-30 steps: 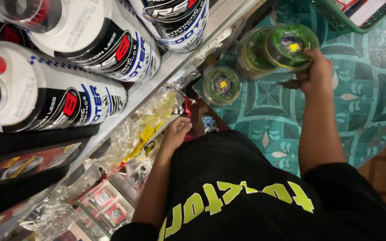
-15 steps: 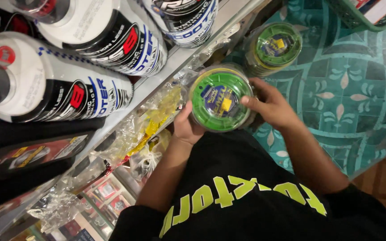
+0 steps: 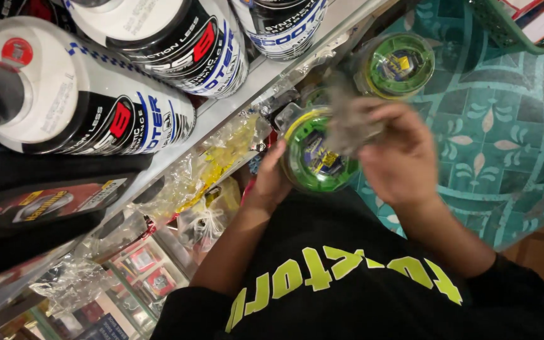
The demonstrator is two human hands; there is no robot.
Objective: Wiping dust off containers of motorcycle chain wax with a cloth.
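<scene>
green spool (image 3: pixel 315 160) in left hand (image 3: pixel 271 179) grip, right hand (image 3: pixel 398 157) atop

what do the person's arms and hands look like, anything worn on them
Both forearms are bare, and the left hand and right hand have no gloves; no rings or watch show. The black top with yellow-green lettering covers only the shoulders and upper arms.
</scene>
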